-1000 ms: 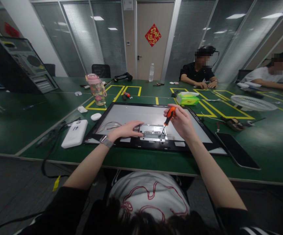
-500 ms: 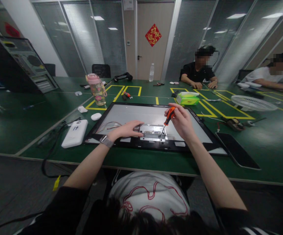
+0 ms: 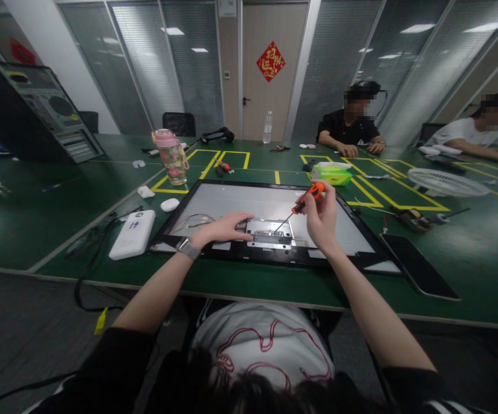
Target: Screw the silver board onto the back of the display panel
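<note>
An orange-and-black screwdriver (image 3: 307, 198) is gripped in my right hand (image 3: 323, 215), its shaft slanting down to the left. The tip meets a silver metal bracket (image 3: 270, 242) or lies just above it; I cannot tell which. My left hand (image 3: 223, 228) holds the bracket's left end, thumb on the near side and fingers on the far side. Beneath both hands lies a flat display panel (image 3: 232, 195) with a black frame and a pale grey back. Thin wires (image 3: 188, 221) run across its left part.
Left of the panel lie a white power bank (image 3: 132, 234), a white case (image 3: 169, 204) and a pink-lidded bottle (image 3: 172, 161). A black phone (image 3: 419, 264) lies to the right. Behind are a green pack (image 3: 330, 173) and a white racket-like frame (image 3: 447, 182). Two people sit across the table.
My right hand has tilted the screwdriver, with its handle moving right and up and its tip shifting left over the bracket. My left hand stays in place.
</note>
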Demonstrator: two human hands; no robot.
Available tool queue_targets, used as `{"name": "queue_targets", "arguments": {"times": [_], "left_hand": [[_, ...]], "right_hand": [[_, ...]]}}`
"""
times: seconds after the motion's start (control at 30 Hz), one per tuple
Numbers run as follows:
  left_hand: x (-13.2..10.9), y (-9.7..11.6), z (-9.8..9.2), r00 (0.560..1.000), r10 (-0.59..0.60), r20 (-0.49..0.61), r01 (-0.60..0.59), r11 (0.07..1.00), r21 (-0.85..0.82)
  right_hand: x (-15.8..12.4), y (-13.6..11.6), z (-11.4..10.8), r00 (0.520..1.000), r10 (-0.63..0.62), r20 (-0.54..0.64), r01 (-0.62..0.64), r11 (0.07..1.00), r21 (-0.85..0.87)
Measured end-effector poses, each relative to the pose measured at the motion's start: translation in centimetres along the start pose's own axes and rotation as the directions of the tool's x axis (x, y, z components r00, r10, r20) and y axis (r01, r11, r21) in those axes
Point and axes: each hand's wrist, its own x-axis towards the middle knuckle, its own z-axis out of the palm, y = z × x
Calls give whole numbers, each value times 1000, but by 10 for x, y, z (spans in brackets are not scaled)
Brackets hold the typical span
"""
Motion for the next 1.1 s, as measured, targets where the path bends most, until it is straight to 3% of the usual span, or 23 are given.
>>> {"name": "queue_targets", "arguments": {"times": [0.33, 0.53, 0.7, 0.9, 1.1], "left_hand": [[0, 0, 0, 1000, -10, 6, 10, 1000, -12], [-1, 2, 0, 1000, -16, -2, 16, 1000, -16], [0, 1, 1, 1000, -9, -6, 9, 1000, -26], [1, -2, 3, 1000, 19, -17, -20, 999, -45], [1, -4, 4, 999, 33, -20, -34, 998, -54]], "right_hand": [[2, 3, 4, 999, 31, 7, -32, 993, 112], [-1, 8, 9, 999, 33, 30, -35, 996, 85], [0, 3, 21, 994, 32, 101, -41, 995, 86], [7, -4, 38, 967, -46, 250, 56, 998, -34], [2, 4, 48, 970, -29, 243, 36, 999, -24]]}}
